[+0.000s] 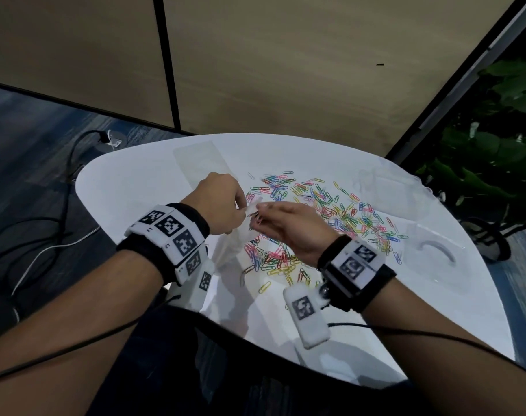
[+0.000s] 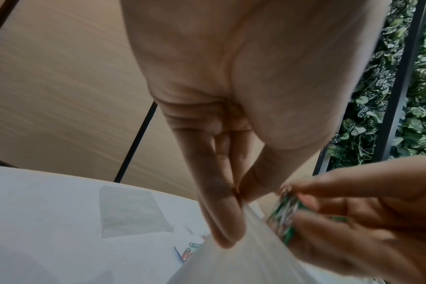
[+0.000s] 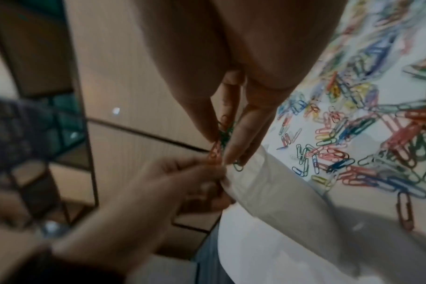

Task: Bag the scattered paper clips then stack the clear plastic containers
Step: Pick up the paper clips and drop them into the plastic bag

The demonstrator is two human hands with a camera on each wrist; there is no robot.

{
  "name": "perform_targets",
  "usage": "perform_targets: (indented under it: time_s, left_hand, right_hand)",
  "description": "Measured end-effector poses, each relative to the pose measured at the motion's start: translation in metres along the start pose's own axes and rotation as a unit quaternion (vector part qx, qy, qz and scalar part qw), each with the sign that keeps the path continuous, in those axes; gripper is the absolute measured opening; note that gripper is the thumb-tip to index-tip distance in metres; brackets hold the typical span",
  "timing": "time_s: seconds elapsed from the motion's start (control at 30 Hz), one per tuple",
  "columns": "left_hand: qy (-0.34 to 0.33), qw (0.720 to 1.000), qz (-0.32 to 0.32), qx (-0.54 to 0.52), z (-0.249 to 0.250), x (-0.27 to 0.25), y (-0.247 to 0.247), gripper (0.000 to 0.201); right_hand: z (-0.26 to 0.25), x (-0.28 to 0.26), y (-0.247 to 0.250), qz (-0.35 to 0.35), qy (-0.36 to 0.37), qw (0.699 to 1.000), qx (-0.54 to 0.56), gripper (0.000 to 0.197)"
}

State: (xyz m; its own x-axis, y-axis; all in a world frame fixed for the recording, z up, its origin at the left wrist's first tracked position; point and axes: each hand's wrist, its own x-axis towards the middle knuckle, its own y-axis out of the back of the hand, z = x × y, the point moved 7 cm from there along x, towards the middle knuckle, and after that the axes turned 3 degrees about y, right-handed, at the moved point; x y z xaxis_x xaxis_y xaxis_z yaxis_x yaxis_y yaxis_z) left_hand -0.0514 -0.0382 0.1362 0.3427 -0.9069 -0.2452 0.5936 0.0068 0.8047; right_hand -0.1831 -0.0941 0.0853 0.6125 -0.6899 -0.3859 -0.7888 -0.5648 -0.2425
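Observation:
Colourful paper clips lie scattered over the white round table. My left hand pinches the rim of a clear plastic bag and holds it up off the table; the pinch shows in the left wrist view at the bag's edge. My right hand grips a small bunch of clips right at the bag's mouth. In the right wrist view its fingertips hold red and green clips just above the bag. Two clear plastic containers stand apart at the table's right.
A second clear bag lies flat at the far left of the table. A loose heap of clips sits near the front edge under my right wrist. Cables run over the floor at left, and plants stand at right.

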Motion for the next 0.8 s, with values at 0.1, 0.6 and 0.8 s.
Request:
perform_targets:
  time_s: [0.1, 0.6, 0.8]
  left_hand:
    - [-0.004, 1.0, 0.001, -0.01, 0.004, 0.0, -0.004, 0.017]
    - [-0.02, 0.999, -0.004, -0.03, 0.007, -0.004, -0.007, 0.024]
    - [-0.016, 0.999, -0.001, -0.031, 0.008, -0.005, -0.005, 0.021]
  right_hand:
    - [0.011, 0.003, -0.009, 0.022, 0.032, 0.989, -0.142, 0.024]
    - [-0.008, 0.002, -0.028, 0.008, 0.196, 0.816, -0.543, 0.02]
    - [-0.002, 0.003, -0.035, -0.064, 0.205, 0.755, -0.62, 0.031]
